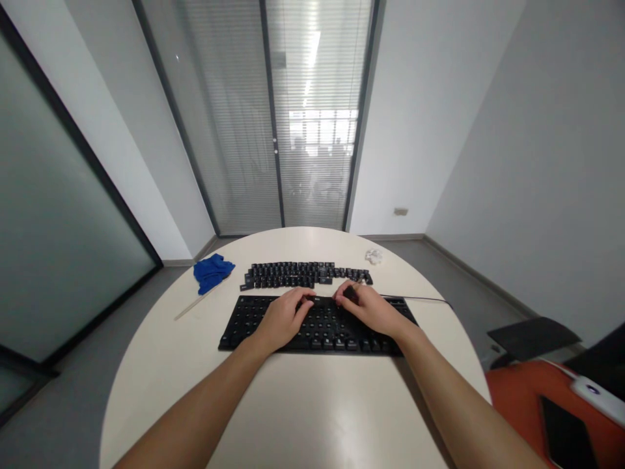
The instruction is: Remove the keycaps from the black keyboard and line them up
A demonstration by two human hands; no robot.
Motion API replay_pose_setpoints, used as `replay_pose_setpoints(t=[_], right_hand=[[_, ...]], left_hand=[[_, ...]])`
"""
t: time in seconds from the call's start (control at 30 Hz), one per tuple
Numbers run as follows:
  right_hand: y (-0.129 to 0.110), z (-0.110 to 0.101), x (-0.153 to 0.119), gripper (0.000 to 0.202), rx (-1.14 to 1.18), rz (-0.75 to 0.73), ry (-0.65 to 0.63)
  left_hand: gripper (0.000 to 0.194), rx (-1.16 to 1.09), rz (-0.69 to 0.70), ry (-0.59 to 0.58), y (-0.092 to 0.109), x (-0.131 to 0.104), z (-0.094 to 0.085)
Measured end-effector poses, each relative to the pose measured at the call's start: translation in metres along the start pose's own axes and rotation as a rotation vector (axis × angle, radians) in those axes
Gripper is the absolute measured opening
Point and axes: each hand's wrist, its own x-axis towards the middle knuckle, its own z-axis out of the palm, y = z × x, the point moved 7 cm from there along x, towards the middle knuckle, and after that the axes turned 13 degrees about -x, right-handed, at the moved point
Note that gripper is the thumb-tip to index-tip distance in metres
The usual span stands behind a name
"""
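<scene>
A black keyboard [327, 326] lies across the table with most of its keycaps off; a row of caps remains along its near edge. My left hand [283, 318] rests over its left middle, thumb and forefinger closed together near the far edge. What they pinch, if anything, is too small to make out. Over the right middle, my right hand [368, 307] is closed, with a small black piece, by its look a keycap, between thumb and fingers. Behind the keyboard, loose black keycaps [283, 275] lie in keyboard-like rows.
A blue cloth [212, 272] and a thin stick [198, 303] lie at the left of the round white table [293, 417]. Crumpled white tissue [374, 256] sits at the back right. The cable [424, 299] runs off rightward. Beside the table, an orange chair [517, 397] holds a phone [569, 433].
</scene>
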Motion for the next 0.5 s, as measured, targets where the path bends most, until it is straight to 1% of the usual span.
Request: replay_pose_setpoints(t=[0.07,0.17,0.33,0.5], right_hand=[[0.0018,-0.0018,0.0003,0.025,0.03,0.017,0.014],[0.0039,-0.0004,0.0008,0.027,0.087,0.031,0.014],[0.008,0.0058,0.0009,0.029,0.14,0.062,-0.012],[0.0053,0.0076,0.0039,0.028,0.123,0.053,-0.009]], left_hand=[[0.02,0.017,-0.024,0.008,-0.0055,0.0003,0.0001],[0.02,0.061,-0.022,-0.01,-0.0096,0.0004,0.0033],[0.023,0.138,0.002,-0.043,-0.0078,0.0001,0.0076],[0.023,0.173,-0.037,-0.048,-0.0087,-0.0001,0.0069]])
